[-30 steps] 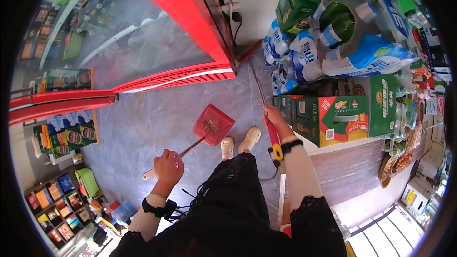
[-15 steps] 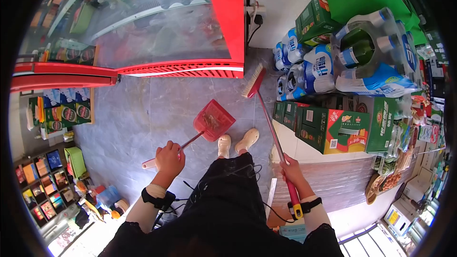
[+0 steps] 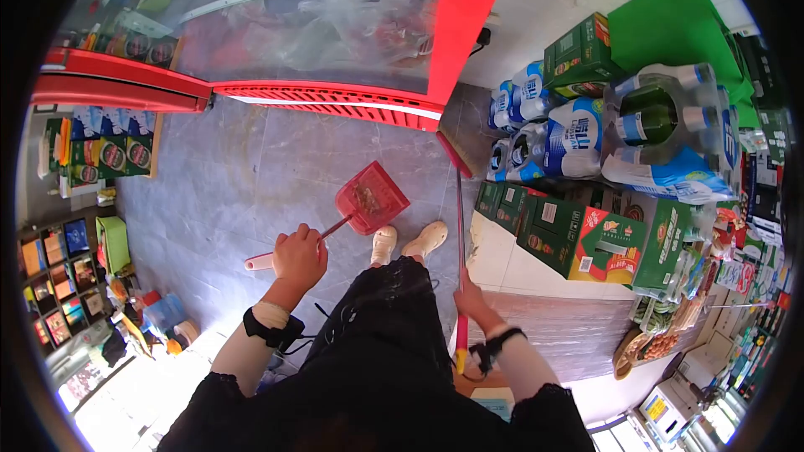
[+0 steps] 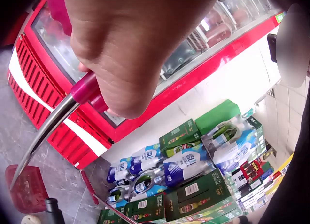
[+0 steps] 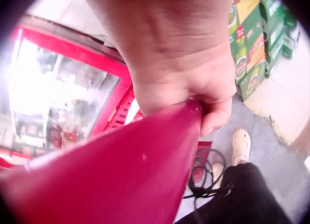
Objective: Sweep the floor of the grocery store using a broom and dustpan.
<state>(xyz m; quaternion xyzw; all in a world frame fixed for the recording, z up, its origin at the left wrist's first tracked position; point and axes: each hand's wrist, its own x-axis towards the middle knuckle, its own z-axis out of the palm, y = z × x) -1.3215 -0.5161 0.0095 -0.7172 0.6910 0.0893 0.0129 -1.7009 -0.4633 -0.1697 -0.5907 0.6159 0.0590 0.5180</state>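
Observation:
My left hand (image 3: 300, 259) grips the handle of a red dustpan (image 3: 372, 198), whose pan holds some debris and sits over the grey floor in front of my shoes. In the left wrist view those fingers (image 4: 121, 83) wrap the handle's magenta grip above a metal rod. My right hand (image 3: 476, 301) holds a broom (image 3: 460, 226) by its red lower grip, the shaft running away from me. The broom's red head (image 3: 453, 155) is on the floor between the fridge corner and the bottle packs. In the right wrist view the magenta handle (image 5: 145, 161) fills the foreground below the hand.
A red glass-door fridge (image 3: 335, 105) stands ahead. To the right are shrink-wrapped bottle packs (image 3: 578, 138) and green beer cartons (image 3: 553, 230) on a pale ledge. Light clogs (image 3: 425, 238) are on my feet. A small shelf (image 3: 63, 276) stands at the left.
The broom head came back from the fridge's corner gap toward me, then moved slightly away again and turned. My right hand drew back, then shifted left. The dustpan stays nearly in place.

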